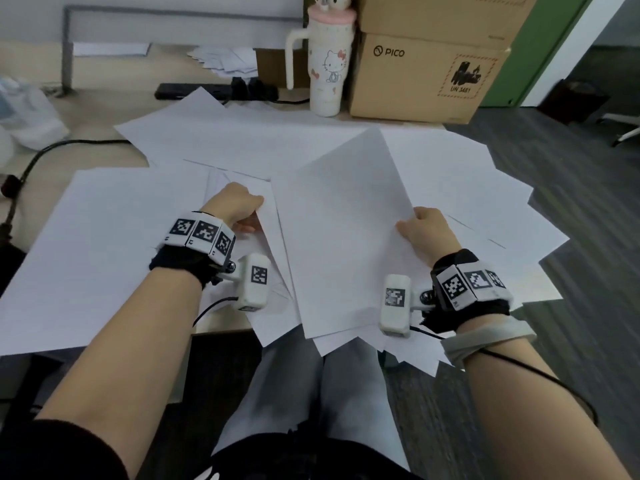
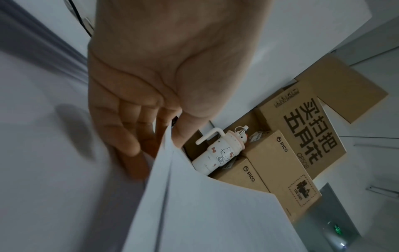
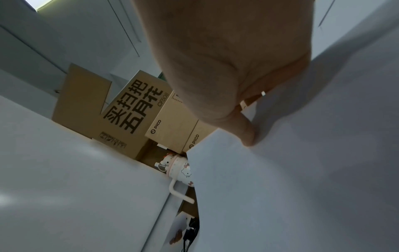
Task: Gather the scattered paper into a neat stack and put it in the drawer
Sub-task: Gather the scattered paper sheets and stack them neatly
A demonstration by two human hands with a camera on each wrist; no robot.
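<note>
From the head camera, 2 hands are working a wide fan of white paper sheets [image 1: 242,140] spread over the wooden desk [image 1: 104,109] and overhanging its near edge. The left hand [image 1: 235,206] is pinching the edge of 1 sheet; the right hand [image 1: 427,230] is gripping the right edge of a raised top sheet [image 1: 343,237]. Behind are standing 1 Hello Kitty tumbler [image 1: 329,67], 2 cardboard boxes [image 1: 422,74] in view and 1 black power strip [image 1: 214,91].

The left wrist camera is revealing more: the thumb [image 2: 185,126] is pressing on top of the sheet's edge, the fingers [image 2: 127,134] are lying beneath, and 3 boxes are showing.

The right wrist camera is showing only the thumb [image 3: 244,129] pressing on paper; the other fingers are hidden.
</note>
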